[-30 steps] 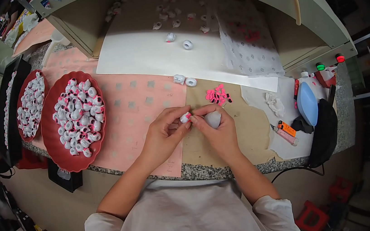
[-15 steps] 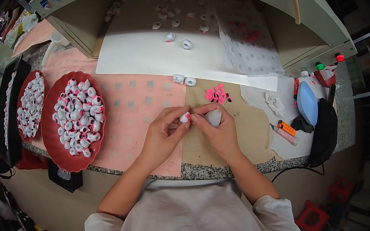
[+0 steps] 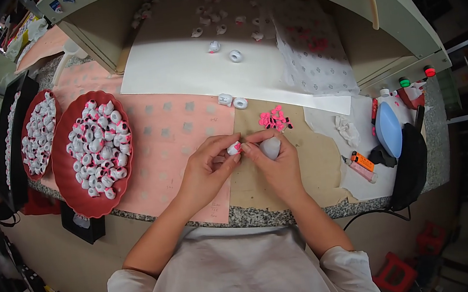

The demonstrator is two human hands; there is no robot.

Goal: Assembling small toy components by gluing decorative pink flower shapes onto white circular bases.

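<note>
My left hand (image 3: 209,167) pinches a small rounded white piece with pink on it (image 3: 235,148) between thumb and fingertips. Close against it is my right hand (image 3: 278,167), its thumb and forefinger meeting at the piece. A pale, translucent, rounded object like a small squeeze bottle (image 3: 270,148) is tucked in the right fingers; its tip is hidden. Just beyond the hands lies a cluster of tiny pink and black bits (image 3: 275,119). Two white pieces (image 3: 232,100) sit side by side at the edge of the white sheet.
On the left stand a red scalloped tray (image 3: 65,182) heaped with white-and-pink pieces, a second red tray (image 3: 31,168) and a black tray (image 3: 13,193). Ahead, a grey hood (image 3: 89,38) covers a white sheet (image 3: 174,75). At right are a blue dish (image 3: 388,128), an orange lighter (image 3: 362,160) and a tube (image 3: 363,171).
</note>
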